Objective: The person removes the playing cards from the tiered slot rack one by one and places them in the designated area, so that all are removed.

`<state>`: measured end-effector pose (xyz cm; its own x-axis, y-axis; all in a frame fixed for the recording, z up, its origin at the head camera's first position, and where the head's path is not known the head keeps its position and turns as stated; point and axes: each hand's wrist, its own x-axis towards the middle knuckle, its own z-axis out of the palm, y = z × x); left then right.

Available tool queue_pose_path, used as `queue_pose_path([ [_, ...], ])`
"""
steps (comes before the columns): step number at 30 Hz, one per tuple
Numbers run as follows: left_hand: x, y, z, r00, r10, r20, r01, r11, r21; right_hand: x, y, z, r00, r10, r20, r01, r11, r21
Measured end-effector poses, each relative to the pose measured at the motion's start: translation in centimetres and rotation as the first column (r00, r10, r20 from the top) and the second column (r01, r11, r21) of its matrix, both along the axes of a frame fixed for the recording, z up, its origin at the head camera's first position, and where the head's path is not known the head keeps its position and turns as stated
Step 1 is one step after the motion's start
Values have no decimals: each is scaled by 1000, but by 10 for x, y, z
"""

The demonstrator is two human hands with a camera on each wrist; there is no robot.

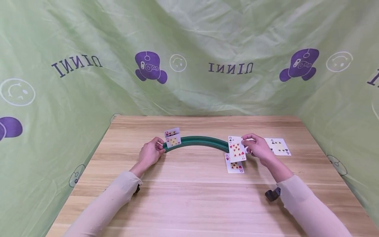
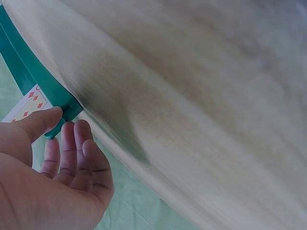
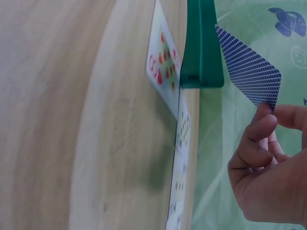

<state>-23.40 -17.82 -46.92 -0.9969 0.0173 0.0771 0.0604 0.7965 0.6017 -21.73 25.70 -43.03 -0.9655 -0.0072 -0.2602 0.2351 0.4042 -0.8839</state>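
A curved green card holder (image 1: 196,141) stands on the wooden table. At its left end my left hand (image 1: 150,152) pinches the tip, with the thumb (image 2: 48,120) on the green plastic. Two cards stand upright in that end: a five of diamonds (image 1: 173,141) in front of a red nine (image 1: 172,131). Above the right end, my right hand (image 1: 258,147) holds a seven of hearts (image 1: 237,150) by its upper corner between thumb and finger. Its dark patterned back (image 3: 252,67) shows in the right wrist view. Behind it, a black eight (image 1: 234,138) is mostly hidden.
An eight of hearts (image 1: 235,167) is in front of the holder's right end, tilted off the table in the right wrist view. Black-suited cards, among them a four (image 1: 278,146), lie to the right, partly behind my right hand. Green printed cloth (image 1: 192,92) surrounds the table (image 1: 189,197).
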Motion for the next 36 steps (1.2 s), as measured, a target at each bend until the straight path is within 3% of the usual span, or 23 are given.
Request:
queue_pose_path([
  [28,1,0,-1,1000,13,-4,-14,1000,-15,10,37,-16,1000,-30,-1,30,995,91],
  [36,0,1,0,1000,14,3,-14,1000,-22,13,41,-21,1000,-4,23,2,995,99],
])
